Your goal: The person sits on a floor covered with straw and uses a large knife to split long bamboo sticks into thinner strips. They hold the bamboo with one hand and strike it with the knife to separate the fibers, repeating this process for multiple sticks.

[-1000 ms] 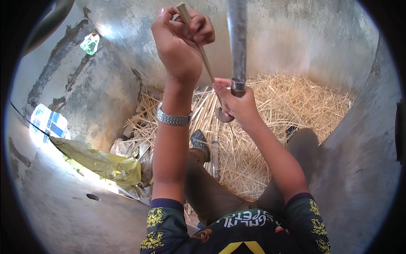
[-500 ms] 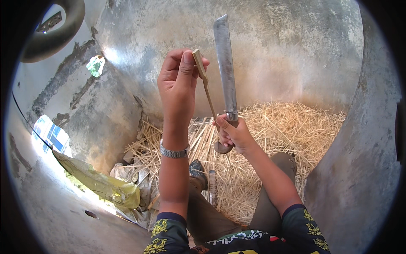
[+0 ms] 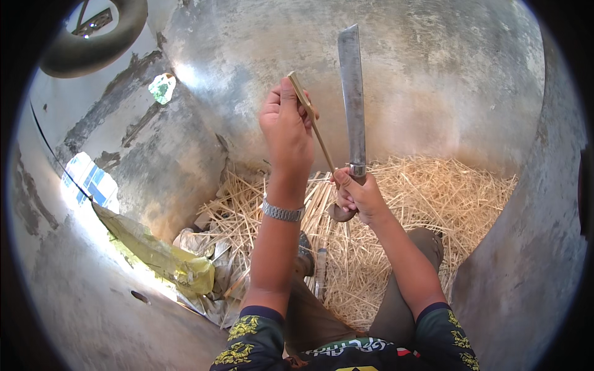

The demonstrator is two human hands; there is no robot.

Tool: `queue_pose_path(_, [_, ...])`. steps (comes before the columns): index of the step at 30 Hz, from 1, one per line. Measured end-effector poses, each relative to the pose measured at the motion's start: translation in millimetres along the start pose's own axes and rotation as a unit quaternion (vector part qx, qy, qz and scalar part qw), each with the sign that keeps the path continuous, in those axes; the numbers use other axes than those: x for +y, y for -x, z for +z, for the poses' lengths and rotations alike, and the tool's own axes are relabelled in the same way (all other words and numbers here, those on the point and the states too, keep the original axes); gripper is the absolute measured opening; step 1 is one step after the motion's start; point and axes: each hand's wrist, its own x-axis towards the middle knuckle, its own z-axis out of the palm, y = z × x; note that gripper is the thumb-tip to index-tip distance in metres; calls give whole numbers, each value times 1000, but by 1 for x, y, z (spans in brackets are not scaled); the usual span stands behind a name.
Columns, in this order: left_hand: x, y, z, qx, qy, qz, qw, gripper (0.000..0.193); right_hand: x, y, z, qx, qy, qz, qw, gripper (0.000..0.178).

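Rough grey concrete walls [image 3: 433,93], patchy and stained, around a floor heap of dry straw-coloured strips [image 3: 451,198]. Stick [image 3: 319,135] is up in front of the chest, slanted, between both hands. Left grip [image 3: 288,127] is closed on its upper end, thumb pressed along it; right grip [image 3: 361,196] is wrapped round the knife [image 3: 353,99] at its handle [image 3: 341,213], with the stick's lower end meeting the thumb; whether it is pinched there, can't tell.

Stick should be light, fairly stiff, a bit springy where thin; likely dry, not slippery, cut edges maybe splintery. Best hold: thicker squared top end, fingers off the edges. Knife probably heavier, rigid, blade-heavy; take by the handle only.

Materials: stick pale tan, bamboo-like, wide at top, narrow below. Blade grey metal, scuffed, long, slanted tip, pointing up. Handle brown, wood-looking, hooked butt, metal collar. Strips thin, tangled, brittle-looking. Yellow sheet [image 3: 192,272] at left, thin, crumpled, plastic-looking. Black ring [image 3: 117,52] upper left, rounded, rubbery. Watch [image 3: 283,211] on left wrist, metal links.
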Motion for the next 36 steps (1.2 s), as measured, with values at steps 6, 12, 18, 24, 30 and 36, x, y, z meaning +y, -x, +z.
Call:
queue_pose_path(6, [-20, -16, -37, 148, 21, -48, 988, 12, -4, 6, -4, 24, 1, -1, 1000, 38])
queue_pose_path(12, [-19, -4, -85, -30, -520, 99, 848, 35, 0, 3, -5, 4, -31, 5, 999, 40])
queue_pose_path(18, [51, 27, 19, -187, -225, 68, 954, 28, 0, 5, -9, -7, -19, 9, 1000, 43])
queue_pose_path(24, [54, 24, 20, -165, -210, 44, 963, 30, 0, 8, -3, -28, -9, 21, 999, 44])
queue_pose_path(30, [47, 29, 10, -137, -148, 28, 979, 29, 3, 9, 0, -23, -9, 24, 999, 42])
queue_pose_path(36, [37, 46, 29, -11, -204, 172, 964, 19, 3, 8, -1, -25, -10, 24, 999, 41])
